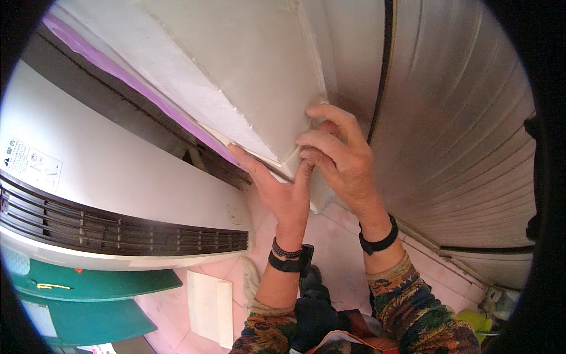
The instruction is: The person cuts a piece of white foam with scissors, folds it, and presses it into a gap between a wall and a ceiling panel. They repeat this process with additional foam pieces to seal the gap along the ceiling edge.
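Note:
A large pale board (242, 59) with a rough white strip along its left side narrows to a corner in front of me. My left hand (280, 192) is braced at that corner, with the thumb and one finger stretched apart along its two edges; the other fingers are hidden. Just to the right, my right hand (342, 153) has its fingers bent over the board's right edge near the corner, pinching it. A purple strip (147, 91) runs along the board's left side, ending close to my left fingertip.
To the left lies a white, curved appliance casing (130, 171) with a dark slatted grille (135, 236). Teal panels (88, 295) are below it. A cream sheet (209, 310) rests on the pink tiled floor (336, 253). Ribbed metal sheeting (448, 135) rises on the right.

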Available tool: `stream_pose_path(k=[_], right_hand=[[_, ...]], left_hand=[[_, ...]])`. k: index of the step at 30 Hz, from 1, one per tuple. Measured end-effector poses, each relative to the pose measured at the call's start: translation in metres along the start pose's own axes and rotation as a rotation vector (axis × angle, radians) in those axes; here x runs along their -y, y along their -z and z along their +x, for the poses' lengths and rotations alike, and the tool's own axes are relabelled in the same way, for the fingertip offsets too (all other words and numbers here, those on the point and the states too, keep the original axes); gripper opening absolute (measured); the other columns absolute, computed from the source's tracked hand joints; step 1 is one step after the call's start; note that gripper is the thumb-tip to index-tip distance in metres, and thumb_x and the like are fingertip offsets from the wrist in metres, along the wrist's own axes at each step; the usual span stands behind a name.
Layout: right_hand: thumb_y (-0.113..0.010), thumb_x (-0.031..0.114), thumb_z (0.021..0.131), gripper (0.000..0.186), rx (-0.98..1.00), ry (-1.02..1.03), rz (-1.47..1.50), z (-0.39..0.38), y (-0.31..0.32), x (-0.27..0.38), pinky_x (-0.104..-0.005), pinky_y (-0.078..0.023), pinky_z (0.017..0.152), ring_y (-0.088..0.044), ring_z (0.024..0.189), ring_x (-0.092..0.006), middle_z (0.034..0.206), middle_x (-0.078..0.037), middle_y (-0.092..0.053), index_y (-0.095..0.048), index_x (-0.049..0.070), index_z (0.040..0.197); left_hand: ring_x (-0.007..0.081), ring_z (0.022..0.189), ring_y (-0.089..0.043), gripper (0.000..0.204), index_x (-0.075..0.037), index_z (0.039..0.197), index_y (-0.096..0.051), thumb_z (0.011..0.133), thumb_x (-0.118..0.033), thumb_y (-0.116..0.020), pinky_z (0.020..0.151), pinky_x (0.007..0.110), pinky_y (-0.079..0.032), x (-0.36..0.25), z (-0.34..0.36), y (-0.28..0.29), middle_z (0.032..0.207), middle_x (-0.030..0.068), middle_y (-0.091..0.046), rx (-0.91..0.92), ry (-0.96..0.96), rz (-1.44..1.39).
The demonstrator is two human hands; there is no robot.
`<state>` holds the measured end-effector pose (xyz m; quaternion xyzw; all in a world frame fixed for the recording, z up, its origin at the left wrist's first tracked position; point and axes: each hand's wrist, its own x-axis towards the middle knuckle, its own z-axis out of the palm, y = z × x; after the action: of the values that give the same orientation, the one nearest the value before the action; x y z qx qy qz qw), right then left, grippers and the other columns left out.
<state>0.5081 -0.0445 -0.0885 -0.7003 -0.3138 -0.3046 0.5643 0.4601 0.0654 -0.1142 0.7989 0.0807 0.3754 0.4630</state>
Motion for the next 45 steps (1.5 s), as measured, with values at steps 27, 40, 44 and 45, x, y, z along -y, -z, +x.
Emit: stream_pose_path(k=[27, 40, 44, 45], right_hand=[[-0.049, 0.016, 0.098, 0.056, -0.047, -0.212, 0.077, -0.052, -0.049, -0.019, -0.0423, -0.02, 0.117, -0.02, 0.145, -0.0346, 0.157, -0.017, -0.019, -0.029, 0.007, 0.15], [-0.053, 0.011, 0.094, 0.06, -0.052, -0.193, 0.085, -0.044, -0.043, -0.019, -0.0429, -0.02, 0.117, -0.022, 0.144, -0.0365, 0.156, -0.018, -0.023, -0.03, 0.009, 0.15], [-0.053, 0.009, 0.092, 0.061, -0.019, -0.238, 0.119, -0.041, -0.039, -0.013, -0.0421, -0.022, 0.116, -0.022, 0.144, -0.0366, 0.156, -0.019, -0.023, -0.031, 0.008, 0.149], [-0.053, 0.009, 0.092, 0.061, -0.012, -0.235, 0.117, -0.04, -0.038, -0.013, -0.0419, -0.023, 0.116, -0.022, 0.144, -0.0367, 0.156, -0.019, -0.023, -0.03, 0.008, 0.149]], left_hand=[[0.0411, 0.141, -0.021, 0.102, 0.006, 0.15, 0.003, 0.079, -0.023, -0.065, 0.114, 0.044, -0.022, -0.009, 0.017, -0.008, 0.153, 0.0319, -0.011, -0.133, -0.135, 0.079], [0.0355, 0.123, -0.043, 0.074, 0.012, 0.143, -0.02, 0.093, -0.029, -0.056, 0.106, 0.041, -0.032, 0.002, 0.009, -0.013, 0.139, 0.03, -0.037, -0.176, -0.163, 0.162], [0.0373, 0.129, -0.034, 0.081, 0.011, 0.146, -0.013, 0.09, -0.031, -0.056, 0.109, 0.042, -0.026, -0.002, 0.012, -0.011, 0.144, 0.0295, -0.027, -0.182, -0.179, 0.128], [0.0397, 0.136, -0.025, 0.086, 0.01, 0.147, -0.006, 0.089, -0.03, -0.056, 0.113, 0.044, -0.02, -0.002, 0.013, -0.01, 0.149, 0.03, -0.017, -0.145, -0.156, 0.091]])
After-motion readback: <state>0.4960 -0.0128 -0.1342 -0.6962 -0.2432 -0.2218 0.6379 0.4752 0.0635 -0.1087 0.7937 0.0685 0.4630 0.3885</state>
